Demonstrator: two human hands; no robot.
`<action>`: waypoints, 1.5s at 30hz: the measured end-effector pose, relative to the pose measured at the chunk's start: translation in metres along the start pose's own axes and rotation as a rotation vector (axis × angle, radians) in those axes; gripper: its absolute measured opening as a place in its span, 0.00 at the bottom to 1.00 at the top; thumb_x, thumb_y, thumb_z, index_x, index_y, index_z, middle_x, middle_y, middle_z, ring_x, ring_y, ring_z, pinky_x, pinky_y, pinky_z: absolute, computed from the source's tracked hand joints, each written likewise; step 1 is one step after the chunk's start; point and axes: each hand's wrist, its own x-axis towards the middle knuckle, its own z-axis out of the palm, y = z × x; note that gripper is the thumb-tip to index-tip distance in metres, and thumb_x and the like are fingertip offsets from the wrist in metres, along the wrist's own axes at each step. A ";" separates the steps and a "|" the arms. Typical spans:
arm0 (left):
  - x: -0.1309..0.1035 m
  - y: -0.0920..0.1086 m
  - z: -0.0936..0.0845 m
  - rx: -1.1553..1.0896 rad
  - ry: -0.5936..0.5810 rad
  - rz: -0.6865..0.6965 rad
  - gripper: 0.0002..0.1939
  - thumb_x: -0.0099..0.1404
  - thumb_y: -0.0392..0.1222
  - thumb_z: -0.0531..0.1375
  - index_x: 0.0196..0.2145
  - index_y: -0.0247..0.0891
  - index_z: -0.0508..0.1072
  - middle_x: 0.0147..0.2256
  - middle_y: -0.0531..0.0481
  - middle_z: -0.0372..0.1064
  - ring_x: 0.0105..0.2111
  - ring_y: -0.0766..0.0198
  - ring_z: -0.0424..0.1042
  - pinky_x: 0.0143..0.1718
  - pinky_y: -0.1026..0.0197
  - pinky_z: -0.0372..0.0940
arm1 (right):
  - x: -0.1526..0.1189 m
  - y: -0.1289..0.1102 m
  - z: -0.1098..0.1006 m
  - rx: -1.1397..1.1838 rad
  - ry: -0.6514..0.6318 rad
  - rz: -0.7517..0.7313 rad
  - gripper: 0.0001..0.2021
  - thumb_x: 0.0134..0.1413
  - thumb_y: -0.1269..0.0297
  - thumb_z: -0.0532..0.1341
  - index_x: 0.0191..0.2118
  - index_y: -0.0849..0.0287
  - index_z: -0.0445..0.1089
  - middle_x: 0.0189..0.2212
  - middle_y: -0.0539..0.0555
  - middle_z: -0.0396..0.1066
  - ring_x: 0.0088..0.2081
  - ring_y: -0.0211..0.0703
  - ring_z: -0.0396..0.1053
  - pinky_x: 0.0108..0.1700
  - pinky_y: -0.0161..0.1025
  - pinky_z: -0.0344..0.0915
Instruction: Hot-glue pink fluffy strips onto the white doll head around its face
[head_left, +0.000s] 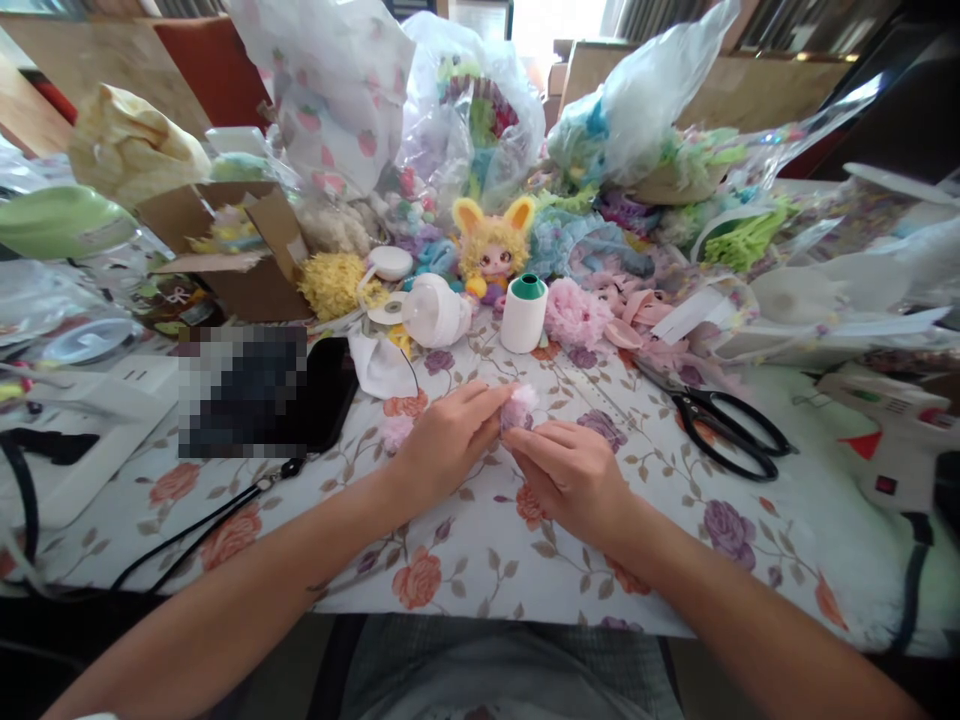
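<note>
A small fluffy pink piece (520,403) is pinched in the fingers of my left hand (451,432), near the middle of the flowered tablecloth (480,560). My right hand (576,472) touches the lower edge of that piece, its fingers closed together; whether they grip it or something finer is hidden. Another pink tuft (394,432) lies just left of my left hand. Beyond both hands stands a white thread cone (523,318) with a green top, beside a pink fluffy ball (576,314).
Black scissors (731,430) and a glue gun (885,430) lie at the right. At the left are a phone (330,395) with a strap and a power strip (112,430). A yellow-eared doll (493,255), an open cardboard box (225,285) and bagged yarn goods line the back.
</note>
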 end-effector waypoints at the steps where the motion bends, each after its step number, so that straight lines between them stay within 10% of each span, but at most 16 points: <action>1: 0.000 0.000 0.000 -0.004 -0.005 -0.006 0.19 0.69 0.38 0.48 0.56 0.41 0.65 0.46 0.45 0.71 0.44 0.60 0.71 0.46 0.59 0.65 | 0.000 0.000 0.000 -0.001 -0.005 0.000 0.10 0.56 0.75 0.53 0.37 0.62 0.71 0.22 0.51 0.65 0.25 0.38 0.60 0.30 0.36 0.58; 7: 0.002 0.001 -0.001 -0.037 0.098 -0.207 0.18 0.67 0.46 0.53 0.53 0.38 0.64 0.35 0.50 0.72 0.32 0.63 0.71 0.37 0.61 0.66 | 0.001 0.000 0.000 -0.002 0.004 0.017 0.09 0.57 0.75 0.53 0.35 0.61 0.71 0.21 0.50 0.64 0.23 0.37 0.59 0.29 0.36 0.57; 17: 0.004 0.005 -0.007 0.020 0.175 -0.158 0.06 0.65 0.41 0.56 0.34 0.39 0.72 0.28 0.53 0.72 0.28 0.65 0.69 0.33 0.64 0.63 | 0.004 -0.001 -0.004 -0.156 -0.019 -0.069 0.11 0.58 0.76 0.51 0.37 0.65 0.71 0.18 0.49 0.61 0.22 0.38 0.57 0.26 0.37 0.56; 21: 0.003 0.000 -0.005 0.099 -0.021 -0.009 0.08 0.65 0.37 0.54 0.33 0.37 0.73 0.32 0.48 0.73 0.33 0.61 0.71 0.35 0.61 0.64 | 0.006 0.003 -0.010 -0.269 -0.032 -0.153 0.12 0.58 0.75 0.51 0.40 0.67 0.72 0.21 0.52 0.66 0.24 0.40 0.60 0.27 0.37 0.59; 28: 0.002 0.011 -0.012 -0.117 -0.102 0.188 0.07 0.66 0.38 0.56 0.37 0.36 0.74 0.35 0.49 0.75 0.33 0.65 0.73 0.35 0.65 0.65 | 0.019 0.010 -0.025 0.203 0.127 0.455 0.06 0.56 0.67 0.61 0.31 0.59 0.75 0.24 0.49 0.72 0.25 0.36 0.66 0.29 0.34 0.62; 34: 0.001 0.012 -0.012 -0.230 0.131 -0.134 0.06 0.64 0.42 0.59 0.36 0.38 0.73 0.28 0.55 0.72 0.24 0.71 0.66 0.24 0.68 0.59 | 0.019 0.005 -0.014 0.639 -0.137 0.740 0.09 0.54 0.64 0.61 0.27 0.60 0.74 0.18 0.46 0.64 0.19 0.32 0.57 0.21 0.32 0.54; 38: 0.006 0.008 -0.009 -0.293 0.179 -0.340 0.06 0.63 0.43 0.58 0.34 0.38 0.71 0.24 0.56 0.68 0.21 0.71 0.63 0.23 0.67 0.57 | 0.012 -0.003 -0.005 0.491 -0.139 0.584 0.10 0.59 0.62 0.59 0.31 0.58 0.76 0.20 0.48 0.66 0.23 0.36 0.62 0.27 0.34 0.60; 45: 0.018 0.003 -0.018 -1.139 0.247 -0.759 0.09 0.53 0.36 0.64 0.23 0.35 0.67 0.24 0.53 0.72 0.19 0.76 0.62 0.20 0.71 0.57 | 0.013 -0.002 -0.012 0.213 0.046 0.281 0.10 0.60 0.70 0.56 0.31 0.59 0.73 0.25 0.50 0.71 0.30 0.38 0.66 0.38 0.39 0.63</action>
